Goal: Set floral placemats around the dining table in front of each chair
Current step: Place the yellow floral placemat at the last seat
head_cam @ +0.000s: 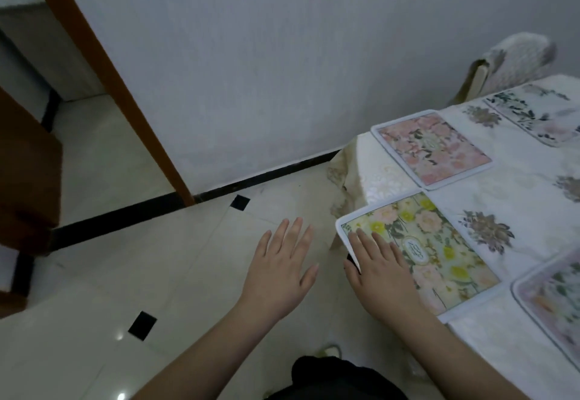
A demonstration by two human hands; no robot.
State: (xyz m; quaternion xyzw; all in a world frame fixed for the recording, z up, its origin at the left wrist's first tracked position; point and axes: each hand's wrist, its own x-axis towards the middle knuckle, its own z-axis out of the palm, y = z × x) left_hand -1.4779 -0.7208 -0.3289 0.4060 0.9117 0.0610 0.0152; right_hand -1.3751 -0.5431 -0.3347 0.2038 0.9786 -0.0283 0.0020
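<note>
right hand (381,269): fingers straight, flat on the yellow placemat (439,252), thumb at its edge
left hand (282,261): spread wide, empty, over the floor
placemats on worktop (508,176): four

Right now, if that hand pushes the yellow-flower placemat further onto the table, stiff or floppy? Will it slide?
Probably fairly stiff: the yellow-flower placemat overhangs the table at its corner without drooping. Likely light, as it is a thin sheet. It may slide easily, since the tablecloth looks glossy, though the cloth could bunch. The right hand rests flat on it, enough for a push.
</note>
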